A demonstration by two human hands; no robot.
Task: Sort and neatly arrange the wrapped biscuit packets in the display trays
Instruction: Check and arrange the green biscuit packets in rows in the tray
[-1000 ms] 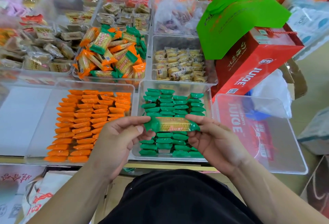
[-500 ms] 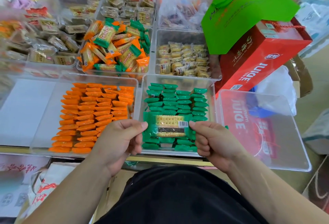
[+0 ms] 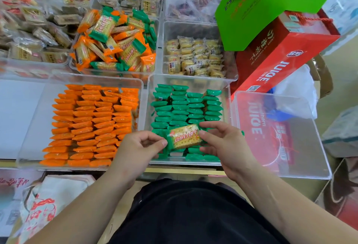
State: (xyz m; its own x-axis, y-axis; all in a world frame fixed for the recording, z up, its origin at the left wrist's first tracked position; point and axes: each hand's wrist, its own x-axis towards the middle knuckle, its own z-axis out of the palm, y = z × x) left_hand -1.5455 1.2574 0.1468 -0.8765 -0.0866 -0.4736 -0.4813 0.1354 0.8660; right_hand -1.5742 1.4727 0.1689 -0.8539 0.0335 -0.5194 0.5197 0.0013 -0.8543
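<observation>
A green-wrapped biscuit packet [image 3: 185,137] is held flat, printed face up, over the near part of the clear tray [image 3: 188,80] of upright green packets [image 3: 186,106]. My left hand [image 3: 139,147] pinches its left end. My right hand [image 3: 222,143] holds its right end with fingers partly spread. To the left, another clear tray [image 3: 29,127] holds rows of upright orange packets [image 3: 93,123]. Behind them a tray holds a mixed heap of orange and green packets [image 3: 116,42].
An empty clear tray [image 3: 317,158] sits at the right over a red juice carton. A red JUICE box [image 3: 280,54] with a green paper bag [image 3: 267,3] stands behind it. Trays of yellow packets [image 3: 193,55] and brown packets [image 3: 33,30] fill the back. White board lies left.
The green packet has been turned over in both hands: first edge-on, then barcode side up, now printed face up. It sits slightly lower and nearer the tray's front.
</observation>
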